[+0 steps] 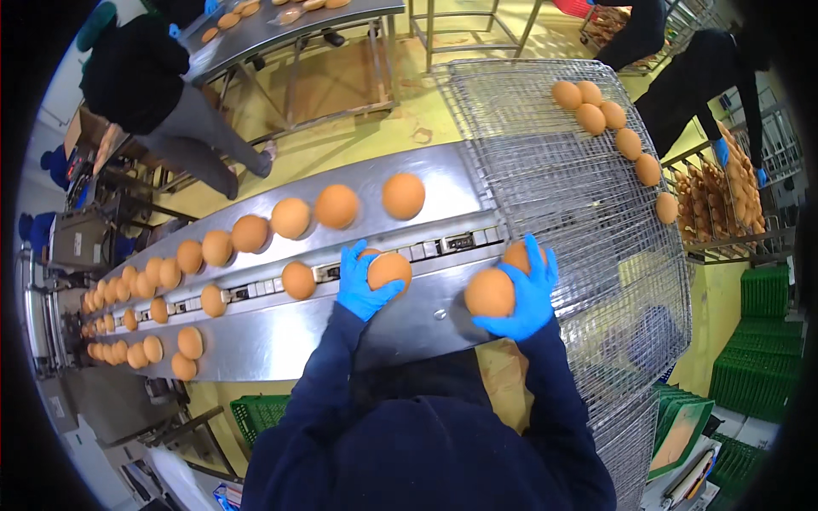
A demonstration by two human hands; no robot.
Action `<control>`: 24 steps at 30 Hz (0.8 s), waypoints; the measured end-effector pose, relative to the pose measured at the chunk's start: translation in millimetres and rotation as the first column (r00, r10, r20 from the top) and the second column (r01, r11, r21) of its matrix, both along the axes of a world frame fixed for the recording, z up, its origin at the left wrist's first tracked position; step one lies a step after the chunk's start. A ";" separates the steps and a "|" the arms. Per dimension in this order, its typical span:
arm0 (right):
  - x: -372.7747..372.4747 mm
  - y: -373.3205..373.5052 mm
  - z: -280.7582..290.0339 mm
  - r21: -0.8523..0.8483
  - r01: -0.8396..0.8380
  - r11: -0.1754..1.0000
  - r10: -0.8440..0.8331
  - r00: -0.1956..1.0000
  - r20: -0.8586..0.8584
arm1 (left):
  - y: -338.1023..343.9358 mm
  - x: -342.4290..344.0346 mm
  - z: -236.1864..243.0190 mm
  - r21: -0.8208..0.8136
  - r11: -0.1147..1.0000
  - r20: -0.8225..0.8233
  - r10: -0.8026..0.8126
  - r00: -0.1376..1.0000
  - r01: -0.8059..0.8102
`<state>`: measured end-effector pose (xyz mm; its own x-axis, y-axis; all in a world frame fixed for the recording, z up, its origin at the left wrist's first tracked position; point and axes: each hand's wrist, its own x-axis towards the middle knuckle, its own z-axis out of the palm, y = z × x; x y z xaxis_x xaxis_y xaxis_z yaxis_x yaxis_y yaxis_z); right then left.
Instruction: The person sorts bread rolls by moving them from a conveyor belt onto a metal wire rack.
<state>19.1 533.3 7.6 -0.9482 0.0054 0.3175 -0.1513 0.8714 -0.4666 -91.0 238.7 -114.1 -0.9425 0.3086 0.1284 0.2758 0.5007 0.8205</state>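
Observation:
Round golden-brown buns lie in rows along a long steel conveyor table (273,336). My left hand (362,285), in a blue glove, curls around a bun (390,269) over the middle conveyor strip. Part of a second bun (368,254) shows behind its fingers. At the table's right end, my blue-gloved right hand (527,298) grips a large bun (490,293) and another bun (516,255) between its thumb and fingers. To the right of that hand are stacked wire mesh racks (588,272). Several buns (628,144) sit in a curved line on their far right part.
Beyond the conveyor, a person (136,77) stands by a steel table (298,38) bearing more buns. Another person (699,77) bends over a rack of buns (711,200) at right. Green crates (750,341) are stacked at far right; another green crate (256,416) sits below the conveyor.

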 end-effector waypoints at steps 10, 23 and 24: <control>-45.3 -97.6 -88.6 -0.034 0.180 0.983 -0.167 0.957 0.236 | -77.1 35.2 0.4 -0.277 0.954 -0.168 0.067 0.983 -0.113; -28.2 -86.9 -70.8 -0.294 0.554 0.779 -0.611 0.776 -0.156 | -71.7 70.2 21.0 -0.167 0.966 -0.326 -0.245 0.913 0.199; -35.2 -89.7 -66.3 -0.167 0.594 0.787 -0.612 0.785 -0.093 | -69.5 69.7 17.9 -0.178 0.959 -0.321 -0.268 0.908 0.220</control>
<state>-16.1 443.6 -58.6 -0.6856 0.6090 0.3988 0.3168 0.7429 -0.5898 -21.4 169.2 -96.2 -0.7422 0.5604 0.3674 0.6528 0.4807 0.5855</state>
